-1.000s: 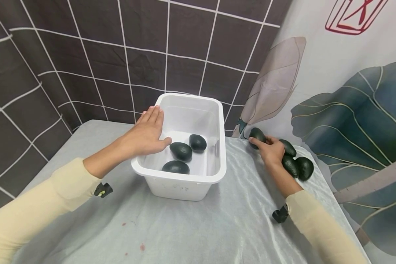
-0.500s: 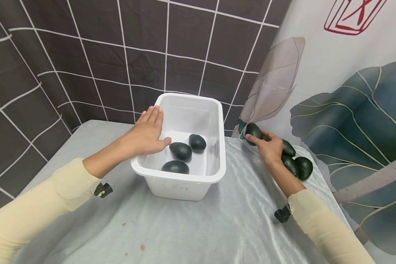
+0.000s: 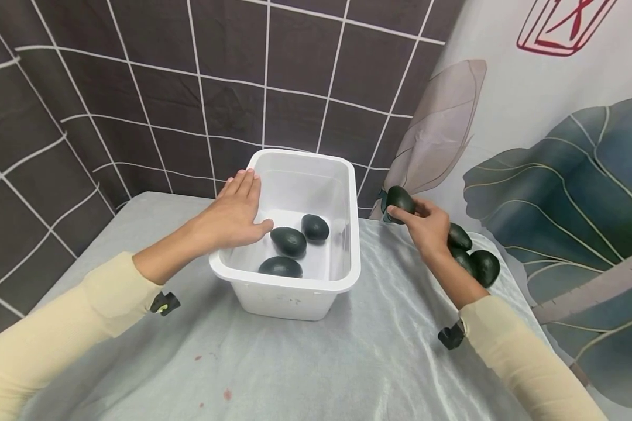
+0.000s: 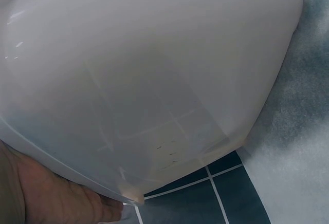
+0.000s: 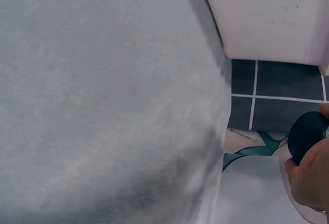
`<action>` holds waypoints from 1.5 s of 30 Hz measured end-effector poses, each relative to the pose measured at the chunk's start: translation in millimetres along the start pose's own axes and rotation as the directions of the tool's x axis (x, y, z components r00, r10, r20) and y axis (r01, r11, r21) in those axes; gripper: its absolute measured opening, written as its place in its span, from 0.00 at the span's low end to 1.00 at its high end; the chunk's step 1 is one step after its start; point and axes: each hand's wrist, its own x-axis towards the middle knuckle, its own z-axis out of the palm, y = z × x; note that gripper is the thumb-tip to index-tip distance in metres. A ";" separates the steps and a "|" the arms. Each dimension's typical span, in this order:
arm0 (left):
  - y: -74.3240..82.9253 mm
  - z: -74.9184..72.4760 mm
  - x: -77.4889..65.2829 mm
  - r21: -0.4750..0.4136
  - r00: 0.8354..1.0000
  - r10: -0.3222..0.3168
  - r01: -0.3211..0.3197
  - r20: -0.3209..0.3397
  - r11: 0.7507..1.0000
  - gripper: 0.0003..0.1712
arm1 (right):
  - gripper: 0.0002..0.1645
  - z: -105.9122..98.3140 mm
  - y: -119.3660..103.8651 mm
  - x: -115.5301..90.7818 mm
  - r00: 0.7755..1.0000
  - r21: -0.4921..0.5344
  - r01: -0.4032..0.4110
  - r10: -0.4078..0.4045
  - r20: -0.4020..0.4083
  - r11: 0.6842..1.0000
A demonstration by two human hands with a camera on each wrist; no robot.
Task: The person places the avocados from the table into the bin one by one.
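Note:
My right hand grips a dark green avocado above the back right of the table. The same avocado shows at the right edge of the right wrist view. My left hand lies with straight fingers along the left rim of a white plastic tub, its thumb reaching over the inside. Within the tub are 3 avocados, one in the middle, one to its right and one nearer the front. In the left wrist view, the tub's outer wall fills most of the picture.
Several more avocados lie in a cluster at the table's right edge, partly behind my right wrist. A pale grey cloth covers the table. Dark grid-patterned fabric hangs close behind the tub, and a leaf-printed curtain hangs on the right.
My right hand has raised the avocado and moved it slightly left, away from the cluster. The left hand and the tub have stayed in place.

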 end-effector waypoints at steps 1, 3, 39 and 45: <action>-0.4 -0.1 -0.2 0.000 1.000 0.000 0.000 0.000 1.000 0.57 | 0.47 0.5 -2.0 -0.1 1.000 0.001 0.003 -0.003 0.000 1.000; -0.9 -0.3 -0.6 -0.002 1.000 0.001 -0.001 0.000 1.000 0.57 | 0.47 1.4 -6.4 -0.4 1.000 0.016 0.008 -0.008 0.004 1.000; -1.2 0.1 -0.3 0.000 1.000 0.008 -0.008 0.002 1.000 0.58 | 0.43 10.1 -69.0 -2.2 0.986 0.152 0.165 -0.169 0.011 0.975; -1.2 -0.1 -0.4 0.001 1.000 0.007 -0.007 0.002 1.000 0.58 | 0.43 12.1 -78.3 0.6 0.982 0.162 0.182 -0.186 0.013 0.970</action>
